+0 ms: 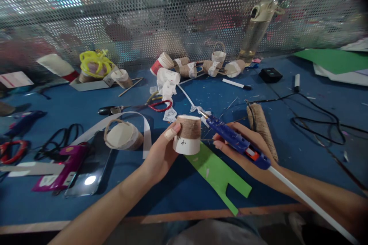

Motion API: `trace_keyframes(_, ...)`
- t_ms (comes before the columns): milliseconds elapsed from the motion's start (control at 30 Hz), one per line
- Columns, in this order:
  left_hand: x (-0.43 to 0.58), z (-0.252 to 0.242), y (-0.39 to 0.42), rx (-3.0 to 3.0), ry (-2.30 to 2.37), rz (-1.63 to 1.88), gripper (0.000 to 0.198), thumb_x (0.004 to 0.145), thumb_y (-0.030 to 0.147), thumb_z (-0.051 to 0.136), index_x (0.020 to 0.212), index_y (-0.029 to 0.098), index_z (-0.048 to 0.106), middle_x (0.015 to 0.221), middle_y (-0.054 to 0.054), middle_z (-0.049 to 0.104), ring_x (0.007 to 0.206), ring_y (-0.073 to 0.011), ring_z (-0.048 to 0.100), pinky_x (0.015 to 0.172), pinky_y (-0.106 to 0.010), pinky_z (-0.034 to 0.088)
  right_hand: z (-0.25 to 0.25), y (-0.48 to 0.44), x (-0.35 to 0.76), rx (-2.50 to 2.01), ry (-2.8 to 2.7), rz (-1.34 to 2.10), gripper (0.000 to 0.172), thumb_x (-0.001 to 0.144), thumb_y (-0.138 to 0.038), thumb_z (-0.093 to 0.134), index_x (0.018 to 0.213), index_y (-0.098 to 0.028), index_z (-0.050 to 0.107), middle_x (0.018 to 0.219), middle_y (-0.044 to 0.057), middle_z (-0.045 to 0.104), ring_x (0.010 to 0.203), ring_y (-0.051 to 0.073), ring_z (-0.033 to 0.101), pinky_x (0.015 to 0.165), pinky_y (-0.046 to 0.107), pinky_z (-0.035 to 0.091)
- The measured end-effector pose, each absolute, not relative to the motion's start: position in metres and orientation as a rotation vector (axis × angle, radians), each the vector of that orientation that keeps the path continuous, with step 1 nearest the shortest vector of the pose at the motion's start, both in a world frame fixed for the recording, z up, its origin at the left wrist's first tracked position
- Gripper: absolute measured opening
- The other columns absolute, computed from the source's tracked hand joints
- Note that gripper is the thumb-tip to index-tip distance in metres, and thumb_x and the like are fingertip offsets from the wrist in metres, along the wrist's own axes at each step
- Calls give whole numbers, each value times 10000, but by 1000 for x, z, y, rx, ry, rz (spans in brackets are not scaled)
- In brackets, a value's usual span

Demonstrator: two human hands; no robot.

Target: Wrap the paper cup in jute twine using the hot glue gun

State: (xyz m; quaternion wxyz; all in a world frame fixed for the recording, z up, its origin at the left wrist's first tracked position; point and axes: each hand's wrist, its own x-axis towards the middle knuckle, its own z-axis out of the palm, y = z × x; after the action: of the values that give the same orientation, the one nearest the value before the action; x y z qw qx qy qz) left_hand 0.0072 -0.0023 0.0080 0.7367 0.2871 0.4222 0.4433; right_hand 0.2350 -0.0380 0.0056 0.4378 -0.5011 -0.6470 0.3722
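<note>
My left hand [162,149] grips a small paper cup [186,145] from its left side. Brown twine is wound around the upper half of the cup; the lower half is white with dark print. A blue hot glue gun [230,136] is in my right hand [244,149], its metal nozzle pointing up and left, just above and right of the cup, apart from it. A long white glue stick [310,203] sticks out of its back end. Beneath the cup lies a strip of green paper [218,172]. Right of my right hand rests a roll of brown twine [261,130].
On the left are a finished twine cup basket [125,138], a phone [90,168], a purple glue gun [66,164] and keys [113,110]. Red-handled scissors [161,105], white lace [169,92] and twine-wrapped cups [188,69] sit farther back. A bottle [257,30] stands by the perforated metal screen [138,19].
</note>
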Motion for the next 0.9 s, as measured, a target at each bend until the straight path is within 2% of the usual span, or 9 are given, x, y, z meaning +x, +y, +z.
trace_keyframes(133, 9, 11, 1, 574, 978, 1018, 372, 901, 434, 702, 1159, 171, 757, 1105, -90, 800, 1085, -283, 720, 945, -373, 564, 3, -37, 237, -1236, -1598, 925, 194, 832, -259, 822, 971, -251, 685, 907, 7, 760, 725, 177, 701, 651, 271, 561)
trace_keyframes(233, 8, 11, 3, 565, 983, 1039, 353, 902, 434, 701, 1153, 192, 757, 1112, -83, 799, 1063, -283, 731, 945, -392, 574, 0, -37, 239, -1241, -1610, 915, 182, 829, -246, 820, 955, -246, 689, 885, 2, 751, 723, 172, 692, 632, 263, 549)
trace_keyframes(333, 6, 8, 3, 615, 954, 1008, 407, 894, 491, 715, 1167, 192, 758, 1134, -86, 795, 1049, -271, 734, 925, -358, 572, -1, -37, 239, -1242, -1633, 928, 183, 821, -249, 826, 935, -242, 683, 861, 0, 741, 715, 173, 685, 622, 272, 544)
trace_keyframes(500, 1, 2, 2, 689, 952, 982, 419, 875, 492, 751, 1170, 195, 754, 1111, -80, 798, 1050, -263, 727, 872, -315, 559, 2, -37, 239, -1197, -1624, 786, 201, 838, -259, 810, 972, -260, 660, 940, 15, 724, 804, 194, 697, 750, 328, 574)
trace_keyframes(633, 0, 3, 3, 673, 952, 1068, 385, 871, 459, 759, 1151, 195, 760, 1070, -74, 800, 1035, -264, 729, 905, -333, 569, 8, -35, 243, -1232, -1615, 696, 151, 848, -300, 799, 871, -260, 656, 814, -4, 678, 722, 184, 663, 721, 330, 566)
trace_keyframes(800, 2, 4, 6, 653, 949, 1133, 388, 887, 470, 734, 1174, 208, 747, 1094, -58, 794, 1064, -262, 721, 929, -343, 573, 10, -33, 246, -1205, -1704, 681, 106, 859, -274, 776, 909, -261, 684, 869, 15, 723, 749, 196, 690, 691, 326, 562)
trace_keyframes(900, 3, 5, 6, 681, 939, 1136, 393, 901, 489, 713, 1170, 205, 750, 1090, -51, 789, 1071, -250, 716, 924, -322, 563, 9, -34, 246, -1110, -1764, 716, 109, 853, -210, 767, 878, -250, 669, 850, 19, 690, 748, 189, 669, 672, 320, 532)
